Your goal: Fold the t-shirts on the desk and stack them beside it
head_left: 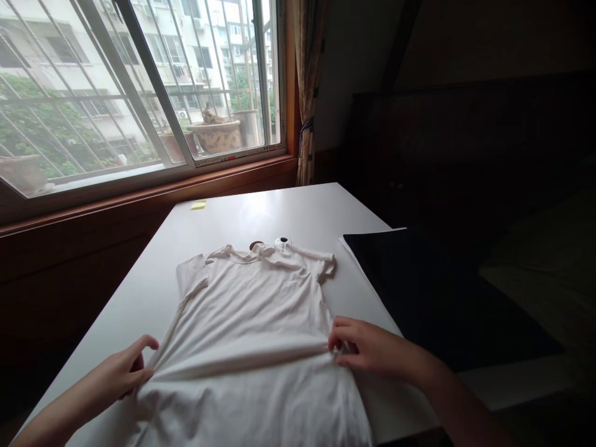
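Observation:
A white short-sleeved T-shirt [261, 298] lies spread on the white table [307, 205], its collar toward the far side and its lower part running off the near edge of view. My left hand [133, 367] is at the shirt's left side, thumb and forefinger bent around the edge of the cloth. On the opposite side, my right hand [351, 344] pinches the shirt's right edge. A raised fold of cloth runs across between the two hands. The left fingertips lie close to the fabric, and the grip there is partly hidden.
Behind the collar are a small round white object with a dark centre [282, 241] and a brown round object [256, 246]. Yellow paper [198, 204] lies at the far left corner. A black sheet [433, 292] overlaps the right edge. A window [139, 87] and curtain [307, 93] stand beyond.

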`<state>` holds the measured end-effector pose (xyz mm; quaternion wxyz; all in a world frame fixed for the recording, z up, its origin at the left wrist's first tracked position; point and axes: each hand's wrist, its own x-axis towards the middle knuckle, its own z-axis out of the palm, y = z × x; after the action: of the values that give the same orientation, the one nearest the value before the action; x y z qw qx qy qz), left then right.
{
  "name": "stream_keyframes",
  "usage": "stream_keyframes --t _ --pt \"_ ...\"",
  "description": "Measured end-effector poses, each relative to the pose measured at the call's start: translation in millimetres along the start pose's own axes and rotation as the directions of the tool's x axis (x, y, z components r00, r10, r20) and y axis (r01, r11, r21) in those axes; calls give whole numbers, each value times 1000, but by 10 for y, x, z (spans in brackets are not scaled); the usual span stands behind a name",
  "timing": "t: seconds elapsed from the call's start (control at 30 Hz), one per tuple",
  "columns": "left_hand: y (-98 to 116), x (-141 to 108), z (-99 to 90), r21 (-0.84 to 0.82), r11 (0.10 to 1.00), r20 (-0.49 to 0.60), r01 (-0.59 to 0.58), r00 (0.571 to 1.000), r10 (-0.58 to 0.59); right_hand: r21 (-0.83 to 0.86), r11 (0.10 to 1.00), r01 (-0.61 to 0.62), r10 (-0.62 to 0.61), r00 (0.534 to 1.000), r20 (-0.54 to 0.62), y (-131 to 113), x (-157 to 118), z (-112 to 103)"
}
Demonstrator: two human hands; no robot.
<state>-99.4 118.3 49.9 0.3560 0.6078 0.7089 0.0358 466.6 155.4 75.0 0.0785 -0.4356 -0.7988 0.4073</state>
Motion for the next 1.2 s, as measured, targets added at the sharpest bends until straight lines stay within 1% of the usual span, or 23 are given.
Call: stream_keyframes --t 0.03,0.07,0.1,0.13,0.2,0.23,0.3,0.33,0.37,0.4,0.43,0.5,0.57,0.67,0.73,0.8,0.9,0.97,1.03,1.13,1.2 --pt "-11 -51 -28 23 1000 26 12 1000 -13 5 1000 -4 4 999 46 -19 15 -67" --pt "5 -86 -62 58 998 25 14 1000 -16 3 1000 -8 7 998 69 -29 45 -140" --pt "50 -101 -101 98 995 3 6 1000 -6 -3 1000 -9 9 998 60 -29 95 -217" --pt "125 -93 -139 135 991 -31 -17 999 22 -12 1000 -7 7 1000 20 -19 164 -294" --pt "357 -2 -188 184 977 -100 -111 986 131 -44 999 8 -13 993 -113 19 369 -435" --pt "503 81 -187 202 963 -131 -177 970 206 -68 998 10 -22 982 -186 42 502 -489" --pt "820 310 -123 266 908 -189 -323 906 378 -138 990 -7 -36 952 -304 82 817 -546" --pt "975 449 -60 309 879 -217 -362 873 436 -188 982 -22 -45 939 -342 93 990 -546" --pt "1119 599 17 352 859 -258 -372 844 471 -247 968 -41 -56 925 -375 99 1166 -527" --pt "1247 755 103 396 842 -276 -367 827 491 -316 947 -62 -72 916 -395 100 1338 -490" --pt "1355 912 191 436 834 -286 -340 826 486 -382 921 -78 -90 911 -402 100 1501 -439" --pt "1509 1207 343 453 860 -339 -236 846 411 -428 900 -79 -108 912 -395 108 1772 -319" --pt "1575 1445 431 442 884 -392 -154 853 345 -449 889 -87 -104 917 -384 150 1947 -213" --pt "1527 1636 424 397 918 -499 -6 838 221 -475 866 -155 -56 915 -401 294 2020 -154" --pt "1421 1657 353 380 921 -554 84 818 154 -485 849 -210 -17 906 -422 413 1983 -185" --pt "1277 1629 259 387 910 -575 151 811 110 -496 833 -247 10 902 -432 511 1924 -235" --pt "1026 1573 99 424 886 -556 189 826 90 -512 816 -269 27 902 -431 577 1864 -278" --pt "849 1551 -16 460 867 -539 194 836 99 -520 809 -274 30 903 -430 576 1856 -277" --pt "667 1536 -136 472 856 -532 213 842 84 -527 804 -275 30 904 -426 565 1860 -270" --pt "405 1494 -307 418 870 -544 264 839 7 -530 801 -277 34 906 -423 576 1861 -286" --pt "280 1441 -400 388 871 -561 300 827 -35 -521 798 -302 50 896 -441 615 1846 -327"
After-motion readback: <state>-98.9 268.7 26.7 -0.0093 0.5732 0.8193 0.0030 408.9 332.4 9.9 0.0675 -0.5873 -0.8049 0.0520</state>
